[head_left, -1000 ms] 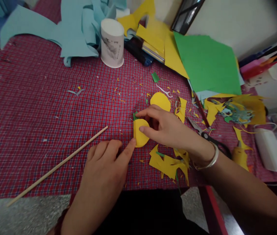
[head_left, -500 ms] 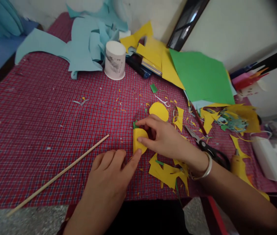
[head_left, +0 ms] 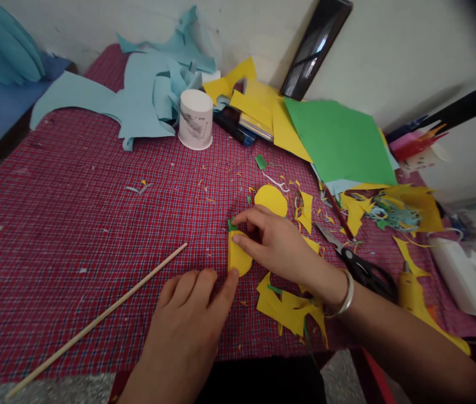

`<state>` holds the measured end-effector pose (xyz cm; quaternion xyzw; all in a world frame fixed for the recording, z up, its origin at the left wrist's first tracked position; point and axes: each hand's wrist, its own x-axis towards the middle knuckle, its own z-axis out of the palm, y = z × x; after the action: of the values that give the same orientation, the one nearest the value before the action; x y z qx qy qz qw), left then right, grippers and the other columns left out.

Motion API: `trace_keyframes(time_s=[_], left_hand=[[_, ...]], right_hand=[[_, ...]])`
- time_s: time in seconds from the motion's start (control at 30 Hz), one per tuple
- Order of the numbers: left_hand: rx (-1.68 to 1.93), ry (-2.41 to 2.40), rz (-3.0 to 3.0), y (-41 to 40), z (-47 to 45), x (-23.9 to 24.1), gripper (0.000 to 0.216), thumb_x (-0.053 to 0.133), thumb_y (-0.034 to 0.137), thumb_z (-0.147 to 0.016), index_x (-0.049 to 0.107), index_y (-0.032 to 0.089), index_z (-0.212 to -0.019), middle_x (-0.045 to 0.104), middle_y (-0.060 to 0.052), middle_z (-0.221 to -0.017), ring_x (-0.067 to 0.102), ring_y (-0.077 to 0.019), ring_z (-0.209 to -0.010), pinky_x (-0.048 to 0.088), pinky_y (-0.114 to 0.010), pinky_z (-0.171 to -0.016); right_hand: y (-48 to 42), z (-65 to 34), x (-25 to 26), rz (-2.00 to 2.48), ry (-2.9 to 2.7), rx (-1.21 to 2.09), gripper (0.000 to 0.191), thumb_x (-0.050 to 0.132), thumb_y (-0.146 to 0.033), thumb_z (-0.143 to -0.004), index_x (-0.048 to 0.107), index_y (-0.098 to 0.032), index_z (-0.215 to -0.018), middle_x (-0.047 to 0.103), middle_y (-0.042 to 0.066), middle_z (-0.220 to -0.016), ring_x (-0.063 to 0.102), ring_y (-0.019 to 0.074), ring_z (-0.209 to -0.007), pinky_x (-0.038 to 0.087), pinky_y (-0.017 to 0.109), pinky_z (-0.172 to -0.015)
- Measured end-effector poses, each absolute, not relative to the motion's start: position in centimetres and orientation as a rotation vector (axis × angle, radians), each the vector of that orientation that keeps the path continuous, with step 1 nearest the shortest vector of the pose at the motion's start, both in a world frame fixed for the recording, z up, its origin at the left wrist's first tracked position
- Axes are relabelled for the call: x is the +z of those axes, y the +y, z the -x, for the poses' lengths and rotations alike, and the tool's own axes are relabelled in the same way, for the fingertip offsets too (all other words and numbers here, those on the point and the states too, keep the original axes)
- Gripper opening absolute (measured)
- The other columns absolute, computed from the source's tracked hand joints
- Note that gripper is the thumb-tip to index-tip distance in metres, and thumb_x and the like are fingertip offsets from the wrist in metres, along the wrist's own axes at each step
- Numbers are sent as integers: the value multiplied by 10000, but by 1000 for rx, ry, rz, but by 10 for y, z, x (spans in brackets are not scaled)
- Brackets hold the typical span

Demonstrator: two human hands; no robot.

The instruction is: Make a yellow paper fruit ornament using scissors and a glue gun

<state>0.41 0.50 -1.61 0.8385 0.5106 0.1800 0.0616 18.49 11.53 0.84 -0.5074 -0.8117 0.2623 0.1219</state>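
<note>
A folded yellow paper piece (head_left: 238, 255) with a bit of green at its top lies on the red checked cloth (head_left: 73, 224). My right hand (head_left: 277, 244) pinches its upper part between thumb and fingers. My left hand (head_left: 187, 325) rests on the cloth just below it, fingers curled, with one fingertip pressing the paper's lower edge. A yellow paper disc (head_left: 270, 200) lies just beyond my right hand. Yellow offcuts (head_left: 288, 306) lie under my right wrist.
A thin wooden stick (head_left: 98, 317) lies at the left. Black scissors (head_left: 357, 264) and a yellow glue gun (head_left: 420, 300) lie at the right. A white cup (head_left: 195, 119), light-blue paper (head_left: 137, 95), yellow and green sheets (head_left: 334, 140) sit at the back.
The view has tilted up, so everything sits lower in frame. Both hands stay on the folded yellow piece; the left fingertip has shifted slightly along its lower edge.
</note>
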Motion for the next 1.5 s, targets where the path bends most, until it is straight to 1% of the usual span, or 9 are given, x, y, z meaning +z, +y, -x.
trace_keyframes(time_s=[0.17, 0.5, 0.73, 0.87, 1.0, 1.13, 1.23, 1.37, 1.5], left_hand=[[536, 1537, -2535, 6, -4, -16, 502, 500, -6, -790, 602, 187, -1242, 610, -71, -960, 513, -231, -845, 423, -394, -736], [583, 1540, -2560, 6, -4, -15, 497, 510, -18, -764, 629, 188, -1200, 623, -65, -931, 514, -235, -822, 406, -386, -711], [577, 1511, -2637, 8, 4, -22, 540, 469, -31, -770, 610, 217, -1229, 628, -60, -952, 543, -219, -833, 420, -372, -729], [640, 1520, -2662, 10, 4, -26, 490, 440, 14, -827, 577, 180, -1267, 638, -65, -930, 555, -220, -822, 429, -372, -724], [709, 1533, -2618, 10, 4, -28, 445, 423, 51, -864, 532, 100, -1292, 653, -75, -911, 563, -216, -803, 447, -377, -765], [776, 1552, -2539, 13, 4, -29, 419, 434, 73, -883, 524, 114, -1291, 661, -74, -934, 572, -215, -821, 465, -366, -780], [816, 1530, -2507, 14, 5, -30, 404, 447, 75, -887, 538, 130, -1277, 669, -73, -959, 587, -212, -849, 480, -358, -781], [894, 1504, -2418, 13, 7, -29, 384, 478, 111, -892, 571, 187, -1256, 679, -55, -955, 608, -209, -841, 496, -356, -768], [1148, 1510, -2106, 9, 11, -17, 294, 535, 185, -898, 624, 253, -1169, 669, -35, -1012, 629, -192, -923, 499, -321, -816]], right_hand=[[114, -182, 10, 1502, -2389, 723, 228, 616, -390, -897, 613, -201, -1024, 594, 21, -918, 537, 136, -698, 395, 265, -644], [115, -176, 9, 1532, -2397, 682, 111, 545, -236, -925, 611, -209, -1010, 616, 30, -962, 580, 155, -779, 428, 277, -709], [121, -199, 17, 1351, -2299, 777, 192, 509, -172, -932, 630, -196, -1078, 662, 33, -949, 611, 152, -832, 473, 284, -754], [142, -237, 19, 1459, -2215, 481, 233, 545, -157, -886, 638, -173, -1100, 647, 57, -945, 617, 184, -846, 497, 334, -778], [169, -252, 17, 1353, -2585, 341, 559, 605, -86, -787, 532, -169, -1336, 536, 141, -1327, 532, 280, -1190, 438, 427, -1012], [190, -246, 19, 1253, -2828, 321, 723, 641, -82, -737, 459, -203, -1426, 546, 140, -1331, 511, 325, -1196, 425, 467, -995], [197, -242, 20, 1252, -2779, 350, 584, 665, -82, -704, 599, -196, -1273, 616, 127, -1177, 554, 307, -1088, 420, 435, -935], [197, -243, 22, 1356, -2554, 491, 75, 613, -120, -778, 657, -177, -796, 645, 71, -870, 576, 211, -835, 408, 344, -780], [185, -251, 33, 1426, -2383, 561, 102, 556, -173, -856, 577, -185, -758, 582, 3, -682, 498, 128, -617, 370, 274, -594]])
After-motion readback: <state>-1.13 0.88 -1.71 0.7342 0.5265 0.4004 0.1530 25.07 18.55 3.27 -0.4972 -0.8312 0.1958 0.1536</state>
